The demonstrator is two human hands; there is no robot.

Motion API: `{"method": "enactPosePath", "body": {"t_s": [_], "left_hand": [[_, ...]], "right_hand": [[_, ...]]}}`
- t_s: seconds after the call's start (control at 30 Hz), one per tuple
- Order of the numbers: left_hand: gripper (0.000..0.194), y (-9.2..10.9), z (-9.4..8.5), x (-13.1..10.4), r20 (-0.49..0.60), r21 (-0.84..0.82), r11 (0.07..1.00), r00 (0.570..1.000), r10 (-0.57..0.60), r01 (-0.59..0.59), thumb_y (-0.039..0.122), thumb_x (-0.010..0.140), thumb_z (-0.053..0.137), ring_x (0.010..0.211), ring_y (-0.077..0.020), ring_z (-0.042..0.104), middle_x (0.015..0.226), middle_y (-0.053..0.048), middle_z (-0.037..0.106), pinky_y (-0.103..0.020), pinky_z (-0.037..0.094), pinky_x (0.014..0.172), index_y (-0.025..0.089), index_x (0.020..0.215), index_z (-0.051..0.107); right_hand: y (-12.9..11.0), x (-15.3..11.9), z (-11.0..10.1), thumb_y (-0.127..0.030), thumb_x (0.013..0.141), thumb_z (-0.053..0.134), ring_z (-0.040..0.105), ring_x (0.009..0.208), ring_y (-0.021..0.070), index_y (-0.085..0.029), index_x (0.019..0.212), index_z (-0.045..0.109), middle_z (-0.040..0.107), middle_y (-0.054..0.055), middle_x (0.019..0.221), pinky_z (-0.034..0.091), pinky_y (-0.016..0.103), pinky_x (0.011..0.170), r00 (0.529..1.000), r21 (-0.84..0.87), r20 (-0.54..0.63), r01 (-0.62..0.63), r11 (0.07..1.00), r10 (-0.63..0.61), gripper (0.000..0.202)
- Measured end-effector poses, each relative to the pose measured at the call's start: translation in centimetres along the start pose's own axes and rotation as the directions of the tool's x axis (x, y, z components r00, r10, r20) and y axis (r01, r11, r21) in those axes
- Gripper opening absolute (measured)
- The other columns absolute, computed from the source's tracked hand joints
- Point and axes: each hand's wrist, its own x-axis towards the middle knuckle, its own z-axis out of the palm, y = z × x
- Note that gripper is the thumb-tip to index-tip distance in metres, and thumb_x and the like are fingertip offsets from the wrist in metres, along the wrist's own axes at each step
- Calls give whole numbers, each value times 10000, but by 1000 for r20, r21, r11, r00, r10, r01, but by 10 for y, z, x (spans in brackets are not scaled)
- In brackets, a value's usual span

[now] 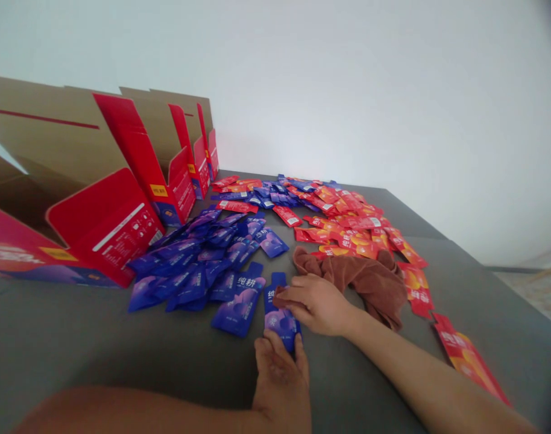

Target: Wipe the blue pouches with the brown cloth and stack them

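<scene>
A blue pouch (278, 320) with white characters lies flat on the grey table, its narrow spout end pointing away from me. My left hand (282, 377) grips its near end between thumb and fingers. Across the pouch's upper part, my right hand (318, 304) is closed on a bunched corner of a brown cloth (375, 283), pressing it against the surface. The rest of the cloth trails to the right, behind my right wrist. Another blue pouch (239, 306) lies just left, beside a heap of blue pouches (189, 259).
Open red cartons (117, 232) with raised flaps stand in a row at the left. Red-and-orange pouches (357, 235) are heaped at the back right, mixed with blue ones farther back. A single red pouch (468, 355) lies near the right edge. A white wall (348, 90) rises behind.
</scene>
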Motion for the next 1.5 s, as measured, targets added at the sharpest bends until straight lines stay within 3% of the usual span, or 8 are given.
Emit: {"method": "enactPosePath", "body": {"t_s": [0.13,0.43,0.67,0.9,1.17,1.4,1.5], "left_hand": [[353,-7,-9,-3,-18,6,999,999,38,-37,153,803,474,1049,-269,584,1124,-164,652,-495,390,933,310,1083,621],[394,-10,-11,-3,-11,54,997,998,62,-61,153,817,457,1022,-269,597,1130,-190,641,-490,404,902,289,1176,545],[371,-11,-17,-2,17,54,996,997,75,-76,147,813,470,1034,-278,592,1128,-181,645,-484,396,910,312,1125,585],[383,-10,-13,-3,-12,59,997,999,53,-52,175,819,458,1015,-257,600,1129,-164,649,-492,404,905,299,1171,546],[353,-7,-8,-2,3,-58,998,999,39,-39,154,813,459,1060,-279,575,1122,-177,649,-516,395,920,294,1102,607],[394,-8,-7,-3,-26,1,1000,999,32,-32,152,816,457,1007,-259,605,1129,-179,645,-496,408,909,282,1178,546],[376,-8,-7,-3,-28,24,999,999,45,-44,171,822,454,993,-257,611,1123,-183,647,-486,409,901,278,1169,554]], "right_hand": [[-14,-1,2,-240,878,469,514,821,154,-248,1063,618,590,25,851,355,283,753,994,70,46,95,993,-98,237],[9,2,1,-253,913,414,517,801,155,-209,1052,634,582,49,840,364,272,721,997,13,-21,-79,997,80,264],[-13,-2,2,-230,872,479,517,811,154,-247,1050,622,599,21,857,355,281,740,993,86,42,105,991,-109,229],[8,3,3,-247,915,410,517,812,154,-218,1066,626,593,46,871,362,271,722,998,31,-28,-58,998,59,265],[-13,-1,1,-229,883,462,518,816,159,-237,1056,625,596,34,851,352,285,745,992,80,62,104,991,-109,239],[8,6,5,-267,932,391,523,842,147,-235,1095,617,601,37,912,369,265,743,998,46,-19,-60,997,61,280],[11,6,3,-270,927,399,520,810,150,-231,1098,618,594,41,873,366,270,724,998,7,-17,-60,998,60,281]]}}
